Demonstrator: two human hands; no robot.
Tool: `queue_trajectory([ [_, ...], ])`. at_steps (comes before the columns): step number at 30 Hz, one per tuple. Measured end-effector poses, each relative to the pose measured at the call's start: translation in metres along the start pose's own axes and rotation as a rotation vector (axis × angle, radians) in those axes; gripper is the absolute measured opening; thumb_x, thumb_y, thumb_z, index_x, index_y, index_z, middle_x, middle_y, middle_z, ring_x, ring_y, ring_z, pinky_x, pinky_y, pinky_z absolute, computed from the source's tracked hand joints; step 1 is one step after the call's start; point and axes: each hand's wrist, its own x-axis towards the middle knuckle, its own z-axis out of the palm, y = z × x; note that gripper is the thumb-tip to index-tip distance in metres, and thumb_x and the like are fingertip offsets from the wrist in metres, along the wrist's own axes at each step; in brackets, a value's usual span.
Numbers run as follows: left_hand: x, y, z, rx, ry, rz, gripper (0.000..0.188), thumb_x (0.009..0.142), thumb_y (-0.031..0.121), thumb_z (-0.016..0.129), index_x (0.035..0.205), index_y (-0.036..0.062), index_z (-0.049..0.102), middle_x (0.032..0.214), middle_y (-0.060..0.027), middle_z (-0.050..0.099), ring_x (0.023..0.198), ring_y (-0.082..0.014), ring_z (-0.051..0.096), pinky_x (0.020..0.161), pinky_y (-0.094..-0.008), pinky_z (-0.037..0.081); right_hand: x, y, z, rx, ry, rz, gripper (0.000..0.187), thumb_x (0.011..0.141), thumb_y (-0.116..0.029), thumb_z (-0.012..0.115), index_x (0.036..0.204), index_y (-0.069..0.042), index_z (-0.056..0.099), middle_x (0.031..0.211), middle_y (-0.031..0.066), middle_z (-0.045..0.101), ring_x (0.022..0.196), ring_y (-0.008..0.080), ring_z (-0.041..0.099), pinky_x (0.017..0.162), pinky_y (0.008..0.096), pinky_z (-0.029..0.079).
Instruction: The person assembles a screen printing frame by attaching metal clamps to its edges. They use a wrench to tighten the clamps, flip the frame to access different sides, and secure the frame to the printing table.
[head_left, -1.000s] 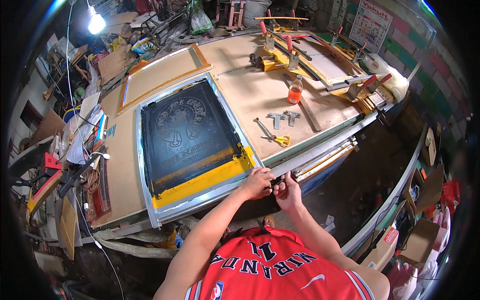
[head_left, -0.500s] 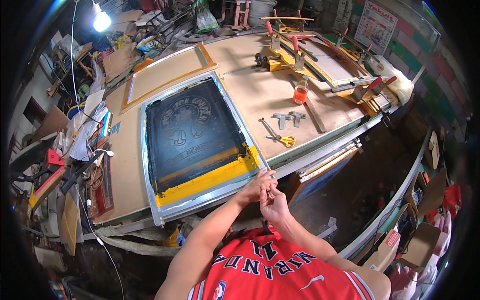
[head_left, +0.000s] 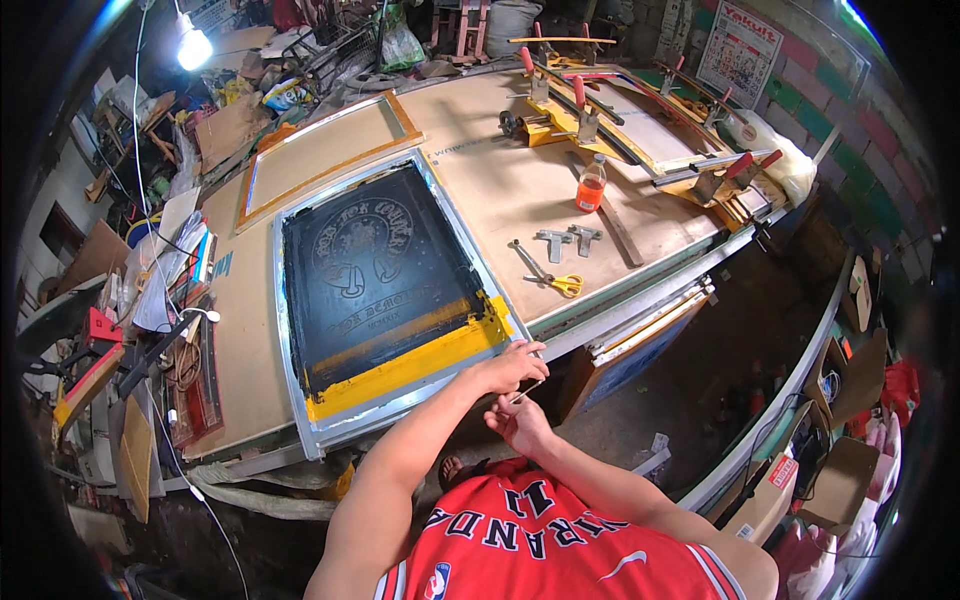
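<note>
A metal screen-printing frame lies on the large board-topped table. Its dark mesh carries a round emblem with lettering, and a yellow band crosses the near end. At the frame's near right corner, my left hand curls its fingers over the edge. Just below it, my right hand pinches a thin, bent metal rod, which looks like a hex key. The rod reaches up toward the corner under my left fingers, where its tip is hard to make out.
Yellow-handled scissors, a ratchet wrench, two grey metal brackets and a bottle of orange liquid are on the table. Behind stand a clamping jig and a wooden frame. More frames lean below the table edge.
My right hand has dropped down and left, away from my left hand, and the thin rod now shows between them. My left hand stays at the corner. The view has shifted slightly.
</note>
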Motion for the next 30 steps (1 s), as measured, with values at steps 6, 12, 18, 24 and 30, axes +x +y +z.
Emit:
queue_trajectory([
  [6, 0.011, 0.033, -0.004, 0.000, 0.143, -0.104, 0.019, 0.087, 0.026, 0.066, 0.094, 0.0100, 0.072, 0.113, -0.0005, 0.067, 0.139, -0.0301, 0.042, 0.114, -0.0582, 0.025, 0.080, 0.015, -0.113, -0.788, -0.133, -0.517, 0.018, 0.089, 0.003, 0.060, 0.106, -0.005, 0.062, 0.096, 0.0075, 0.065, 0.093, 0.0233, 0.067, 0.081, 0.0355, 0.056],
  [12, 0.003, 0.038, 0.019, 0.229, 0.377, -0.079, 0.018, 0.088, 0.027, 0.066, 0.087, 0.0091, 0.069, 0.103, -0.0018, 0.066, 0.133, -0.0287, 0.049, 0.110, -0.0616, 0.028, 0.077, -0.099, -0.157, -1.465, -0.039, -0.399, 0.010, 0.087, -0.002, 0.066, 0.096, -0.002, 0.066, 0.094, 0.0129, 0.068, 0.087, 0.0213, 0.064, 0.072, 0.0359, 0.051],
  [18, 0.000, 0.034, 0.014, 0.120, 0.339, -0.113, 0.017, 0.085, 0.027, 0.069, 0.090, 0.0107, 0.070, 0.110, 0.0007, 0.067, 0.135, -0.0269, 0.048, 0.112, -0.0630, 0.025, 0.004, -0.185, -0.054, -1.680, 0.070, -0.487, 0.021, 0.080, -0.020, 0.078, 0.088, -0.001, 0.073, 0.070, 0.0078, 0.068, 0.063, 0.0162, 0.063, 0.059, 0.0328, 0.050],
  [24, 0.000, 0.033, 0.009, 0.038, 0.269, -0.132, 0.019, 0.084, 0.023, 0.070, 0.102, 0.0145, 0.071, 0.121, 0.0019, 0.065, 0.140, -0.0276, 0.042, 0.115, -0.0632, 0.021, -0.018, -0.134, -0.013, -0.394, 0.001, -0.171, 0.044, 0.102, -0.036, 0.053, 0.099, 0.006, 0.066, 0.082, 0.0148, 0.068, 0.068, 0.0248, 0.066, 0.068, 0.0391, 0.055],
  [30, -0.002, 0.023, 0.008, -0.029, 0.270, -0.096, 0.037, 0.078, 0.017, 0.072, 0.115, 0.0162, 0.069, 0.141, -0.0019, 0.056, 0.142, -0.0304, 0.040, 0.116, -0.0600, 0.025, -0.024, -0.069, 0.007, 0.071, 0.065, -0.100, 0.018, 0.100, -0.021, 0.058, 0.108, -0.005, 0.061, 0.096, 0.0106, 0.068, 0.088, 0.0275, 0.069, 0.087, 0.0433, 0.058],
])
